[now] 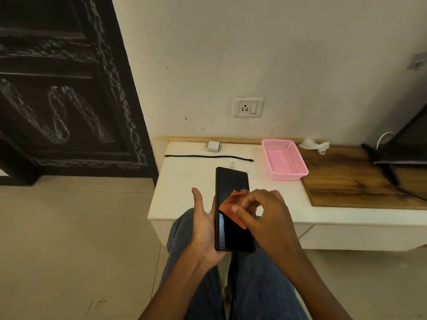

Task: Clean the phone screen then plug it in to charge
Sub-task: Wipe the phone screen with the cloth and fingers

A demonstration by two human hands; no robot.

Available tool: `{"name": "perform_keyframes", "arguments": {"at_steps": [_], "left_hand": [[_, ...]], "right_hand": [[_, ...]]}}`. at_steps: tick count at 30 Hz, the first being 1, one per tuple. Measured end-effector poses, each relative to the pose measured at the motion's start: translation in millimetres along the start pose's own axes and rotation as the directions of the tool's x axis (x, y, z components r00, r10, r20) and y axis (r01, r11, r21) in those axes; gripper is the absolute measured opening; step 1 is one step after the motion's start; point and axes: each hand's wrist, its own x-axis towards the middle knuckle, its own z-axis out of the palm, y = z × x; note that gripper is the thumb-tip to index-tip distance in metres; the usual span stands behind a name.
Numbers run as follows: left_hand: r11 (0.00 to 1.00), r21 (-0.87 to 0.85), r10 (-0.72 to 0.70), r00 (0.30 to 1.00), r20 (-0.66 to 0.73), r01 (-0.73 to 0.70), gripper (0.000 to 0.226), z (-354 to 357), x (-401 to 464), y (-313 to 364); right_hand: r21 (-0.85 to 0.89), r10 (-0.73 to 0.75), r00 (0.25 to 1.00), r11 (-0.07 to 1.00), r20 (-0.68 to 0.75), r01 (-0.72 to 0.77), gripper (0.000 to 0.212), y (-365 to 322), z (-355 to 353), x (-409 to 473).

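Note:
A black phone (232, 181) with a dark screen is held upright over my lap, its left edge and back cradled in my left hand (204, 229). My right hand (265, 215) pinches a small orange cloth (233, 206) and presses it against the middle of the screen. On the white table top lie a white charger adapter (213, 146) and a black cable (209, 157) stretched out straight, apart from each other. A white wall socket (248, 107) with a switch sits on the wall above the table.
A pink plastic basket (284, 159) stands right of the phone on the low white table (184, 181). A small clear bottle (233, 163) peeks out behind the phone. A crumpled white tissue (314, 145) and a TV stand (390, 167) are on the wooden board at right. A dark door is at left.

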Motion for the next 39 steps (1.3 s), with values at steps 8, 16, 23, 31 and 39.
{"name": "perform_keyframes", "arguments": {"at_steps": [8,16,23,31,39], "left_hand": [[1.000,-0.010,0.015,0.999,0.050,-0.015,0.099,-2,1,0],[1.000,0.004,0.003,0.999,0.050,-0.003,0.099,-1,1,-1],[0.998,-0.065,0.002,0.998,0.061,0.002,0.101,-1,3,-1],[0.997,-0.078,-0.013,0.998,0.060,0.018,0.100,-4,4,-5],[0.996,-0.089,-0.009,0.997,0.073,0.015,0.100,-7,6,-5]], "right_hand": [[-0.063,-0.047,0.981,0.996,0.189,0.060,0.022,5,-6,3],[0.083,-0.009,0.998,0.997,0.065,0.003,0.007,0,-8,3],[0.813,0.412,0.878,0.406,0.244,-0.417,0.020,6,-21,7],[0.862,0.397,0.773,-0.110,0.495,-0.495,0.040,5,-24,8],[0.883,0.464,0.810,0.113,0.358,-0.455,0.022,11,-23,9]]}}
